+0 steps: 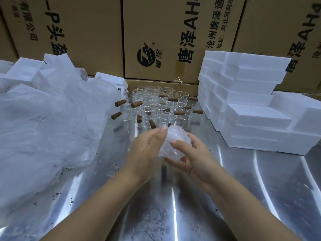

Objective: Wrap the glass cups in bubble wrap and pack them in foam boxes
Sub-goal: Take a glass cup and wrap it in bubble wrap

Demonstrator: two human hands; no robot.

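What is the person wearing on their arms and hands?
Nothing that shows. The left arm and right arm are bare to the picture's edge: no sleeves, watch or bracelets. The left hand and right hand have no gloves or rings. The nails are short and unpainted. A thin dark streak marks the back of the left hand.

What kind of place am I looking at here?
Likely a packing station in a warehouse or workshop: printed cardboard cartons stacked behind a steel worktable, a stack of white foam boxes, and clustered glass cups with wooden handles. The left hand and right hand hold a bubble-wrapped bundle.
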